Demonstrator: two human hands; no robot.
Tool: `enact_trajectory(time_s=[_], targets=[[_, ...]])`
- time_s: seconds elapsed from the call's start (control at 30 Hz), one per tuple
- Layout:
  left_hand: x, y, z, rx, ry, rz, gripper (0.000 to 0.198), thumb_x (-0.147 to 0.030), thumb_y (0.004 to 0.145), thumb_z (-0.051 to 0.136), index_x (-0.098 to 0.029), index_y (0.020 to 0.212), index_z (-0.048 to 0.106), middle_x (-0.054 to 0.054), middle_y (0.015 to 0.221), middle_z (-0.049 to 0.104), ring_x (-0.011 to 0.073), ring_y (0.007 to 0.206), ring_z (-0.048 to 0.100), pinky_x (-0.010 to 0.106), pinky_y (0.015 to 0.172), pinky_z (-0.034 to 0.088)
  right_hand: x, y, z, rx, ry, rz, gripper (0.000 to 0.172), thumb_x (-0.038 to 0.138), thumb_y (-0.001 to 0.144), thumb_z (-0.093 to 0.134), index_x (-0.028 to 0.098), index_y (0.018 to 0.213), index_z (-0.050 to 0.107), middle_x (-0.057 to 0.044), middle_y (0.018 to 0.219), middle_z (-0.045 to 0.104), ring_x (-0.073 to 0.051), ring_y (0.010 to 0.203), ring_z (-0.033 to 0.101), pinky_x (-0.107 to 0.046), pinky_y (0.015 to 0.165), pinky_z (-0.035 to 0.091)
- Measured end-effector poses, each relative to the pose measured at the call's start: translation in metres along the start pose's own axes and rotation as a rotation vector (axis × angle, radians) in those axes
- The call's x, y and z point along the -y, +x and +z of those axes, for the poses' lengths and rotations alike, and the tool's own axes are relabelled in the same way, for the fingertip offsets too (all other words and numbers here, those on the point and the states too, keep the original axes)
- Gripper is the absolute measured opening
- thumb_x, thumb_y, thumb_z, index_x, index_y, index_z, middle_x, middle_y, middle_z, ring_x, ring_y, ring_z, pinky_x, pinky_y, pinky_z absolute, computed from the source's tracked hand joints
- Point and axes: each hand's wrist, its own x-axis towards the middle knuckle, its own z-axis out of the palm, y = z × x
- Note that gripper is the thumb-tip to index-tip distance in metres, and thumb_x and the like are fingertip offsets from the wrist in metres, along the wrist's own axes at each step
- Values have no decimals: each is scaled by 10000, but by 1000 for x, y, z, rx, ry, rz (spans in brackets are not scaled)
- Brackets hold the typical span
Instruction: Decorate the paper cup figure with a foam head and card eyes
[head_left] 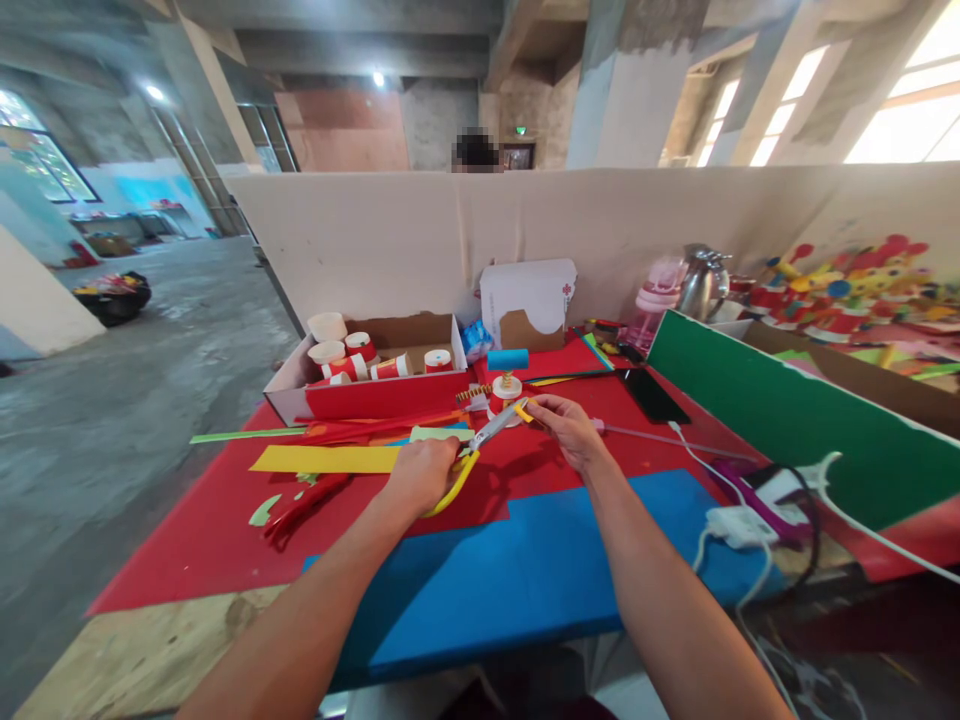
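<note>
My left hand (pixel 426 472) is closed around the yellow handles of a pair of scissors (pixel 491 427), whose blades point up and to the right. Between the fingertips of my right hand (pixel 564 425) is a small yellow paper piece (pixel 523 411), which meets the scissor tips. Just behind the blades stands a red-and-white paper cup (pixel 507 388) with a coiled spring and a blue paper roll (pixel 508 359) on top. A yellow paper strip (pixel 322 459) lies left of my left hand. Red strips and green scraps (pixel 264 510) lie near it.
A box (pixel 289 392) with several paper cups stands at the back left. At the right are a phone (pixel 651 396), a green-sided box (pixel 787 420) and a power strip (pixel 739 525) with cables. A white partition (pixel 360 240) runs behind, with a person's head above it.
</note>
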Motion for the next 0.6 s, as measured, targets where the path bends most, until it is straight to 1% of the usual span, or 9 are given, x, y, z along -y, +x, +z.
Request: enact_trajectory(time_s=[0.2, 0.4, 0.6], targets=[[1, 0, -2, 19, 27, -11, 271, -320, 873, 392, -182, 985, 597, 139, 908, 690, 282, 878, 654, 343, 719, 479, 3, 0, 1, -5, -24, -5, 241, 395, 566, 791, 206, 684, 700, 20, 700, 667, -110, 670, 576, -238, 688, 439], [1, 1, -1, 8, 14, -6, 271, -321, 874, 388, -179, 988, 588, 148, 903, 689, 302, 874, 653, 364, 711, 478, 2, -2, 1, 30, -66, -19, 224, 395, 599, 763, 209, 707, 697, 6, 744, 681, -136, 716, 593, -255, 705, 435], [0, 1, -2, 21, 7, -9, 255, -315, 876, 396, -179, 984, 582, 154, 911, 684, 303, 886, 648, 367, 720, 473, 1, -2, -1, 45, -107, -19, 216, 391, 620, 748, 205, 718, 698, 9, 741, 674, -129, 717, 582, -247, 700, 421]])
